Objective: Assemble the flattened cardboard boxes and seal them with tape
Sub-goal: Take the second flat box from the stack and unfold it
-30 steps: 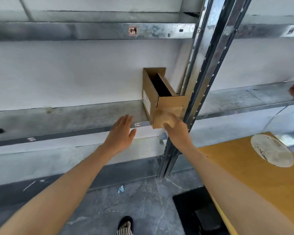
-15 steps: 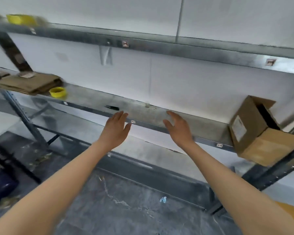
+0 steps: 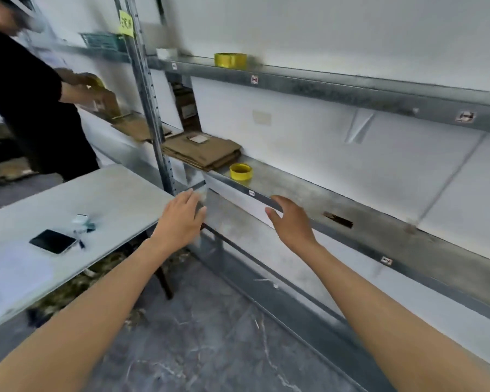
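Both hands are hovering empty, left hand [image 3: 181, 219] and right hand [image 3: 290, 222] with fingers loosely spread. The flattened boxes [image 3: 203, 151] are lying stacked on the shelf [image 3: 351, 210], just beside the yellow tape roll [image 3: 240, 171]. Probably light, bendy sheets; gripping two opposite edges looks best.

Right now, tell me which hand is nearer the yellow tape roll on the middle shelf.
Right. The right hand sits just below and right of the tape roll; the left hand is farther, below-left.
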